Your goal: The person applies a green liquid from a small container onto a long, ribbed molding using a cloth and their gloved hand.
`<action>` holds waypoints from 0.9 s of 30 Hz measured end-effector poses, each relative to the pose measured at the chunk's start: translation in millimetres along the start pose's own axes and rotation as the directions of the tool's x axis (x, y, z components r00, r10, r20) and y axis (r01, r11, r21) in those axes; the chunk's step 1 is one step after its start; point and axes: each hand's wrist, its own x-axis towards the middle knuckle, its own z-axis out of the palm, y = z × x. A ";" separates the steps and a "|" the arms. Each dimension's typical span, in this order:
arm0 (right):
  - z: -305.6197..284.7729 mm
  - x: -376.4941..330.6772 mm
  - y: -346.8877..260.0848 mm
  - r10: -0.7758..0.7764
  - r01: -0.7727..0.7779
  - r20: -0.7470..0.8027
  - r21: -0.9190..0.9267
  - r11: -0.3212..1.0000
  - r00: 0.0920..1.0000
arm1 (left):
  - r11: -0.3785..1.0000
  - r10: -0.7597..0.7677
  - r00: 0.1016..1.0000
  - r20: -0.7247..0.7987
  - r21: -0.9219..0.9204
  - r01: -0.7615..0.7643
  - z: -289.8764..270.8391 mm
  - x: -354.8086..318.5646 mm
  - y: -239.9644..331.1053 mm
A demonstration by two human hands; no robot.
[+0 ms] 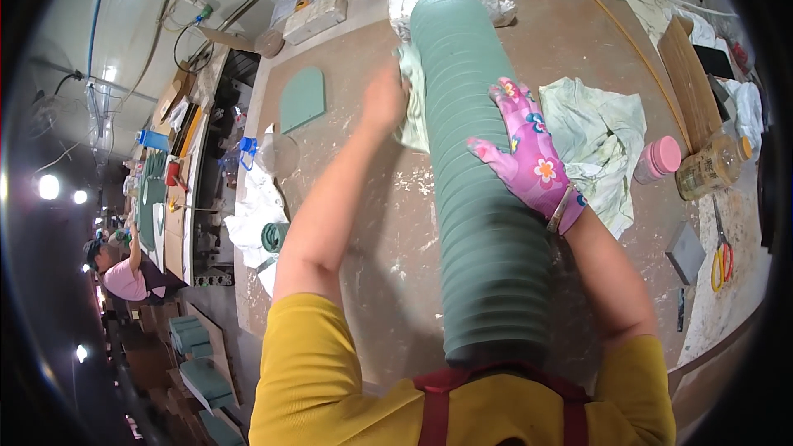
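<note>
A long row of green arched boards (479,198) stands on edge along the brown worktable (363,223), running from my apron to a white block at the far end. My left hand (384,99) is bare and presses a pale cloth (410,107) against the left side of the row. My right hand (529,153), in a pink flowered glove, lies flat with fingers spread on the top right of the row.
A single green arched board (302,99) lies flat at the left. A crumpled pale rag (601,144), a pink-capped jar (658,158), a bottle of amber liquid (712,167), a grey block (686,252) and yellow-handled scissors (721,264) sit to the right. Another person (124,274) works far left.
</note>
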 end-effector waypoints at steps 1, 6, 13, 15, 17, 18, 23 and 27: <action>0.7 1.4 -0.4 -0.007 0.007 -0.001 -0.006 1.000 1.000 | 0.989 0.075 0.976 0.203 0.109 -0.099 5.4 -9.5 -22.8; 3.7 1.1 5.0 -0.026 0.026 -0.004 -0.031 0.999 1.000 | 0.985 -0.004 1.000 0.030 -0.173 0.009 -28.8 46.8 0.3; 1.0 6.2 0.7 -0.022 0.022 -0.005 0.028 0.999 1.000 | 0.959 0.049 0.993 -0.104 -0.275 -0.076 7.3 41.1 -9.5; -0.3 3.8 4.7 -0.035 0.035 -0.014 0.017 0.999 0.999 | 0.982 0.133 0.983 0.125 -0.150 -0.113 6.0 18.9 -41.8; 0.2 3.7 3.4 -0.040 0.039 -0.031 -0.022 0.999 0.999 | 0.983 0.178 0.920 0.349 -0.029 -0.179 -3.5 24.4 -46.2; 2.4 5.3 0.9 -0.039 0.038 -0.034 -0.025 0.999 0.999 | 0.981 0.131 0.966 0.224 -0.168 -0.094 -12.5 41.7 -37.4; 2.0 2.6 1.6 -0.057 0.057 -0.026 0.001 0.998 0.998 | 0.976 0.217 0.966 -0.139 0.024 -0.216 1.3 88.1 46.4; 0.3 2.6 1.7 -0.079 0.079 -0.032 0.004 0.997 0.996 | 0.966 0.190 0.961 -0.202 -0.138 -0.220 7.7 71.0 19.7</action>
